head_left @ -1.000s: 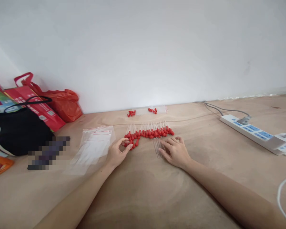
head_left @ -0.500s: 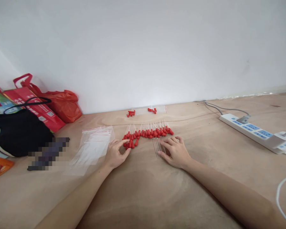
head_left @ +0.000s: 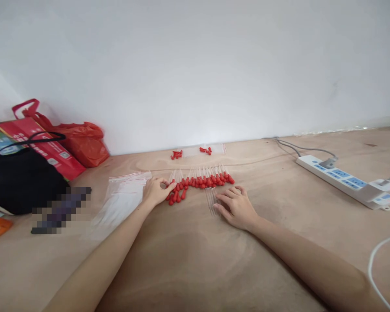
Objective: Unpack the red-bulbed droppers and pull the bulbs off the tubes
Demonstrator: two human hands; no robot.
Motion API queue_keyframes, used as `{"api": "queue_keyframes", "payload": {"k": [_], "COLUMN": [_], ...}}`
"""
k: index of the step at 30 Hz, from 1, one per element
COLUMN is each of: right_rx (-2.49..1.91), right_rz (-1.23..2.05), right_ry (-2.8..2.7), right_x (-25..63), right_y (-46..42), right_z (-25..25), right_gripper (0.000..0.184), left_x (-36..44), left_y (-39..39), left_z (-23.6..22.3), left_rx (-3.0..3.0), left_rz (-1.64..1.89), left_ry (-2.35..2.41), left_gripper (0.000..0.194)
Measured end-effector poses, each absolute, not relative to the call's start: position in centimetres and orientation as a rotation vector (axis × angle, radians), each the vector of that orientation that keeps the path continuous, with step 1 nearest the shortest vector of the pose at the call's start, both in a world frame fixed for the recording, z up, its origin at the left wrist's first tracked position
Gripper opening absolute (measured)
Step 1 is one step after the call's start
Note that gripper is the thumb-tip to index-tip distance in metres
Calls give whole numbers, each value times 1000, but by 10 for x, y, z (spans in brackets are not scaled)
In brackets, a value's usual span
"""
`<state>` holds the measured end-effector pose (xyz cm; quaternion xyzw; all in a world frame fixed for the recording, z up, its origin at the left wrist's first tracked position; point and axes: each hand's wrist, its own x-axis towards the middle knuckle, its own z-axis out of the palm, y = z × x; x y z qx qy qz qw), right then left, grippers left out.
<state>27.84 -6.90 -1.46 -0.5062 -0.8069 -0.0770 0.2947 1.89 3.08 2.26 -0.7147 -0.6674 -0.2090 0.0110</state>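
Note:
A row of glass droppers with red rubber bulbs point(head_left: 211, 180) lies in the middle of the table, stems pointing to the wall. A few more red bulbs lie in front of its left end. My left hand point(head_left: 156, 191) is at that left end, thumb and forefinger closed in a pinch at an outer dropper; the fingertips partly cover its bulb. Several thin clear glass tubes point(head_left: 211, 200) lie side by side before the row. Beside them rests my right hand point(head_left: 236, 208), fingers apart and bent, with thumb and fingertips close to the tubes' right side.
Clear zip bags point(head_left: 120, 199) are stacked left of my left hand. Loose red bulbs point(head_left: 177, 154) and another clear bag point(head_left: 216, 149) lie by the wall. A power strip point(head_left: 341, 177) with cables is at right. A black bag point(head_left: 26, 182) and red bags point(head_left: 87, 143) stand at left.
My left hand has moved slightly up and left, and its spread thumb and forefinger have come together at the bulbs. My right hand stays beside the glass tubes. The view has shifted slightly.

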Motion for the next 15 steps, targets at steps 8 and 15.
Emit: {"api": "queue_keyframes", "payload": {"k": [8,15], "right_rx": [-1348,-1336], "right_rz": [-101,-146], "right_ry": [-2087,-1990], "right_x": [280,282], "right_y": [-65,-64], "right_z": [-15,-17], "right_gripper": [24,29], "left_x": [19,23], "left_y": [36,11], "left_z": [19,22], "left_rx": [-2136,-2137], "left_rz": [-844,-1209], "left_ry": [-2079,-1773], "left_gripper": [22,16]}}
